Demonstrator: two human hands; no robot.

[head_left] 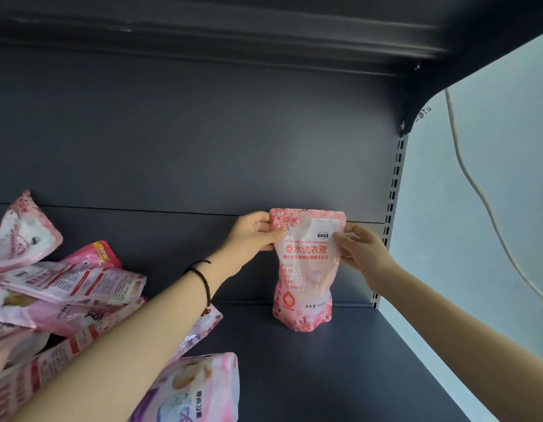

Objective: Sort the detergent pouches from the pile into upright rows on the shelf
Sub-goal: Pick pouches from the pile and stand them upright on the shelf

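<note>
A pink detergent pouch (303,269) stands upright at the back right of the dark grey shelf (340,360), its base on the shelf board. My left hand (253,231) pinches its upper left edge. My right hand (363,251) grips its upper right side, thumb on the front. A pile of pink pouches (66,293) lies jumbled on the shelf's left side, partly under my left forearm. One purple-and-white pouch (191,391) lies at the pile's near edge.
The shelf's back panel (188,132) rises behind the pouch. A perforated upright (392,208) marks the right end. Another shelf (233,25) hangs overhead. A white wall with a cable (477,184) lies to the right.
</note>
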